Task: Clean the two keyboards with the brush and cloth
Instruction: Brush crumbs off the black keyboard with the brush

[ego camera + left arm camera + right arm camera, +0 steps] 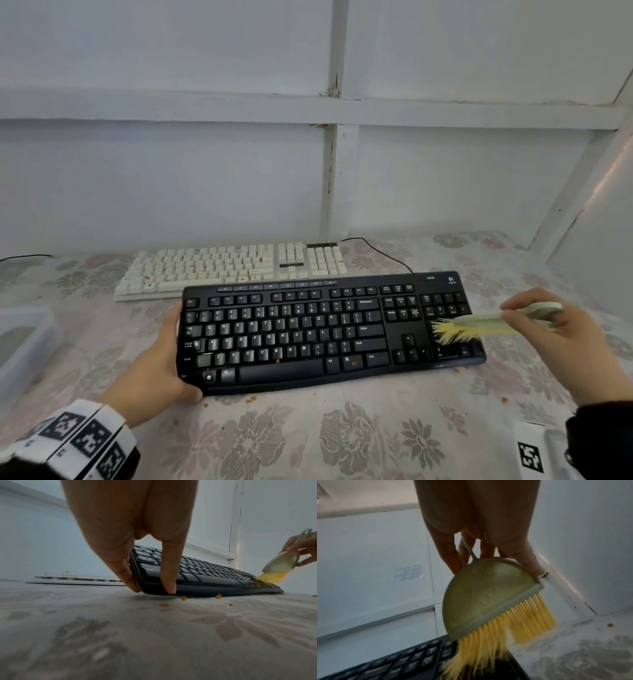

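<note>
Flat black plastic keyboard point(329, 334) at table centre, steadied at its 9 o'clock end by left hand point(161, 356), thumb and fingers clamping the edge. Light, rigid, likely to slide; best held by ends. Right hand point(548, 339) pinching pale-green yellow-bristled brush point(479, 323) at 3 o'clock.

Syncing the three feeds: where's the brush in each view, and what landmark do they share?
Head: brush at right, held by the right hand, yellow bristles on the number pad.
Left wrist: brush at the far right edge, bristles at the far end of the keys.
Right wrist: brush in the centre, bristles angled down onto the keys.
Shared landmark: black keyboard, in all three.
</note>
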Demonstrator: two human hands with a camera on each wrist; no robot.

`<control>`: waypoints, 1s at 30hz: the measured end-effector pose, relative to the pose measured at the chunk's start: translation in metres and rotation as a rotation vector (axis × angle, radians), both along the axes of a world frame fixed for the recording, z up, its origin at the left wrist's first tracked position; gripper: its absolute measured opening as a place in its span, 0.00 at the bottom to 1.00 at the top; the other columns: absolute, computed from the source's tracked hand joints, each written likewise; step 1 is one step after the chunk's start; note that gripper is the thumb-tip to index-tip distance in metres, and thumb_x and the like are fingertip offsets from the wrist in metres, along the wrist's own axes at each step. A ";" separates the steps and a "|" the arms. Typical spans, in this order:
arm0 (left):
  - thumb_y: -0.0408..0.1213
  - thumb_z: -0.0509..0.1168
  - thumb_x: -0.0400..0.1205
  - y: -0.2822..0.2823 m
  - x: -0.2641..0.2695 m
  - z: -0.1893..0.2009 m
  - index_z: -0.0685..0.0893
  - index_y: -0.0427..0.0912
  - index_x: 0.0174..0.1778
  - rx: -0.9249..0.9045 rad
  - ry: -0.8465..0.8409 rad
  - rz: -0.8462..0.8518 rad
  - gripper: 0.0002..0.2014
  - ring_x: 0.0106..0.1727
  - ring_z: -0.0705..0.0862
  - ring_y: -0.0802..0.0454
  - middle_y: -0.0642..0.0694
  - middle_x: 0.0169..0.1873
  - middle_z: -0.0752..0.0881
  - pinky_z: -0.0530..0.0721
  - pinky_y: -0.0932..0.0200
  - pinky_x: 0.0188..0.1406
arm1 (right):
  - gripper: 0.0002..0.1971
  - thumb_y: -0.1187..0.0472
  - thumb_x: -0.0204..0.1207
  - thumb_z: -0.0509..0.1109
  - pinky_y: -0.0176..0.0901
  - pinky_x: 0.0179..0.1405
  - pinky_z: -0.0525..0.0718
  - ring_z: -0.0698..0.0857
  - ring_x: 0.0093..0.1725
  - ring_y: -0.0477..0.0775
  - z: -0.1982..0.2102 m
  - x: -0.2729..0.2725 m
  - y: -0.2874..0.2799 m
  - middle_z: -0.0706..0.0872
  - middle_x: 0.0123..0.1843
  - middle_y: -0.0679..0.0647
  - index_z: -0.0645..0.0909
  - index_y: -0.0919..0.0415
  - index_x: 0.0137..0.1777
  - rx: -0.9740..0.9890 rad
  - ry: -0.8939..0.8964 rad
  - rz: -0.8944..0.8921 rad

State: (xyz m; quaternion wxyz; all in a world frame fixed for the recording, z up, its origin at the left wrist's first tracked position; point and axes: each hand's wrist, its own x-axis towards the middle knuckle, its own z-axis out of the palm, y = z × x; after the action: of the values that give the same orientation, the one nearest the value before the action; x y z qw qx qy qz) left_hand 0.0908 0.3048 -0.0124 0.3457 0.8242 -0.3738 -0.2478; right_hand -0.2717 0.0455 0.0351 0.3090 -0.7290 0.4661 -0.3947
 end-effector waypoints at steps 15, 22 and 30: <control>0.19 0.74 0.65 0.000 -0.001 0.001 0.41 0.73 0.68 0.021 -0.038 -0.006 0.59 0.41 0.86 0.55 0.48 0.45 0.85 0.78 0.71 0.31 | 0.09 0.61 0.73 0.71 0.39 0.33 0.78 0.82 0.39 0.49 0.034 0.022 0.051 0.86 0.40 0.41 0.84 0.42 0.39 -0.144 -0.041 0.076; 0.19 0.74 0.64 0.002 0.001 0.002 0.41 0.73 0.70 0.008 -0.006 -0.015 0.60 0.43 0.86 0.57 0.53 0.46 0.84 0.78 0.69 0.34 | 0.03 0.51 0.74 0.70 0.45 0.55 0.78 0.80 0.50 0.39 0.011 0.145 0.151 0.84 0.46 0.37 0.80 0.42 0.46 -0.111 0.041 0.551; 0.29 0.75 0.69 -0.001 0.005 0.001 0.39 0.59 0.79 0.029 -0.059 -0.025 0.57 0.45 0.83 0.62 0.59 0.47 0.79 0.83 0.61 0.44 | 0.07 0.46 0.81 0.59 0.49 0.59 0.60 0.71 0.55 0.41 0.002 0.207 0.198 0.78 0.53 0.39 0.77 0.42 0.52 -0.131 0.218 0.643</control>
State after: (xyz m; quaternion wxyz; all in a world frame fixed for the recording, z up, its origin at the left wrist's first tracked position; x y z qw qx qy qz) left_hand 0.0954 0.3038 -0.0119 0.3193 0.8316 -0.3902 -0.2330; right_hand -0.0648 0.2438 0.0368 0.3184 -0.8949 0.2163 -0.2258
